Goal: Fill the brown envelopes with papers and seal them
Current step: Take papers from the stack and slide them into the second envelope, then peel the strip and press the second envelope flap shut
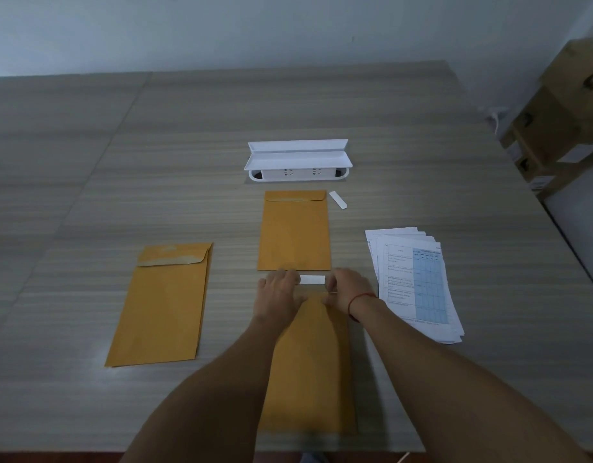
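Note:
A brown envelope (310, 362) lies lengthwise in front of me between my forearms. At its far end my left hand (280, 292) and my right hand (348, 287) hold a white strip (312, 279) between their fingertips, at the envelope's flap. Just beyond the hands lies a second brown envelope (294, 230) with its flap folded down. A third brown envelope (164, 305) lies to the left, flap folded down too. A fanned stack of printed papers (418, 285) sits to the right of my right hand.
A white socket box with its lid up (298, 160) is set into the wooden table (121, 162) behind the envelopes. A loose white strip (337, 199) lies beside the far envelope. Cardboard boxes (562, 121) are stacked off the table's right edge.

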